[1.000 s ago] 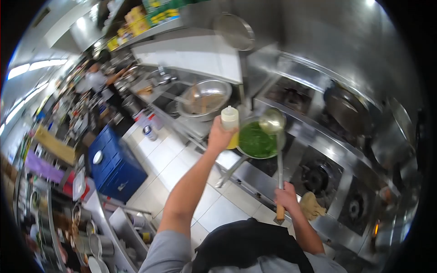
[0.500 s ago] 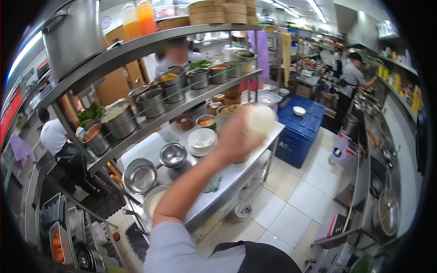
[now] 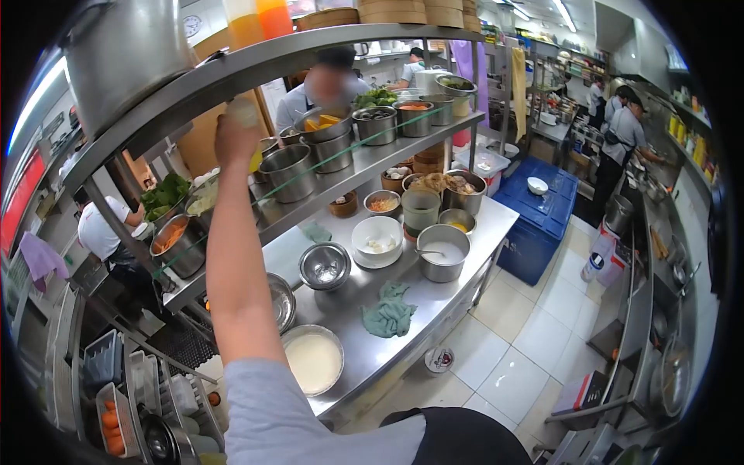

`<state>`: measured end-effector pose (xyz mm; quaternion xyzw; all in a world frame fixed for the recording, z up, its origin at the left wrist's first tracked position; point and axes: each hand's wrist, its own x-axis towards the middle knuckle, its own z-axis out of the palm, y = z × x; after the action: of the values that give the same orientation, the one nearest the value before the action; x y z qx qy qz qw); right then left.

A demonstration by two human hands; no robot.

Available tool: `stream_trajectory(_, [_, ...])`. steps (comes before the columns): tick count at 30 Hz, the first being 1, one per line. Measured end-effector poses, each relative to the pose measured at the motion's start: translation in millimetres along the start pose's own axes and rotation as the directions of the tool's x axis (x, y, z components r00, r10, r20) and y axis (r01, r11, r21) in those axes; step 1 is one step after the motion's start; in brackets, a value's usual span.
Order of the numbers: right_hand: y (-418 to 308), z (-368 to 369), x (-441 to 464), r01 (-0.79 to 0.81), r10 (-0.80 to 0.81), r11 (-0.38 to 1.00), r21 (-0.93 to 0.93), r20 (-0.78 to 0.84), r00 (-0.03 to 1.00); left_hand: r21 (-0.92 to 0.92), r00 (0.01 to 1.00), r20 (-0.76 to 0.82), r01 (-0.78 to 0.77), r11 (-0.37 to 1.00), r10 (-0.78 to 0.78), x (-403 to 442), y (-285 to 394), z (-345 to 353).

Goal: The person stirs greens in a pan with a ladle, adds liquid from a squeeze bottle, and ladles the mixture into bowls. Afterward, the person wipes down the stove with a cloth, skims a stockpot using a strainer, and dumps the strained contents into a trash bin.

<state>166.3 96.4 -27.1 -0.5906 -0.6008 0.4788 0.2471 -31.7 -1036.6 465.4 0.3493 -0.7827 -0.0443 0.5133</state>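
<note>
My left hand (image 3: pixel 237 141) is raised at the upper shelf, its fingers wrapped round a pale, rounded container (image 3: pixel 245 114). Motion blur hides the container's details. Below and beside the hand, metal pots stand on the shelf, including an empty-looking steel pot (image 3: pixel 287 172) and a pot of shredded orange vegetable (image 3: pixel 172 235). Under my forearm on the steel table lie a bowl of creamy white liquid (image 3: pixel 314 360) and a metal bowl (image 3: pixel 325 266). My right hand is out of view.
A green cloth (image 3: pixel 389 310), a white bowl (image 3: pixel 377 237) and a pot with a spoon (image 3: pixel 443 253) sit on the steel table. The metal shelf (image 3: pixel 364 170) crosses in front. A blue bin (image 3: pixel 535 225) stands right. Co-workers stand beyond the shelf and at the right.
My left hand has swung from over the table's right side to the upper left by the shelf, still carrying the pale container. The view has shifted, and the pot with the spoon now shows.
</note>
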Motion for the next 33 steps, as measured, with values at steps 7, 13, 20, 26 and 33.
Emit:
stream_trajectory(7, [34.0, -11.3, -26.9, 0.201, -0.202, 0.975, 0.090, 0.004, 0.979, -0.115, 0.923, -0.168, -0.366, 0.923, 0.345, -53.5, 43.1, 24.4])
stream_trajectory(13, [18.8, -71.3, -169.9, 0.076, -0.071, 0.990, 0.122, -0.039, 0.997, -0.731, 0.869, -0.087, -0.388, 0.561, 0.488, -332.8, 188.8, 37.6])
stream_trajectory(20, [8.4, -120.3, -184.5, -0.035, 0.035, 0.999, -0.027, 0.014, 0.999, -0.777, -0.466, 0.284, 0.400, 0.486, 0.838, -862.9, 309.4, 23.5])
stream_trajectory(26, [50.7, -177.5, -167.7, 0.090, -0.098, 0.928, -0.361, -0.004, 0.995, -0.872, -0.605, 0.254, 0.195, 0.450, 0.755, -1124.9, 396.4, -48.8])
stream_trajectory(33, [11.8, -211.7, -184.6, -0.033, 0.026, 0.864, -0.502, -0.020, 0.999, -0.970, -0.506, 0.010, 0.203, 0.131, 0.863, -1175.3, 424.1, -76.3])
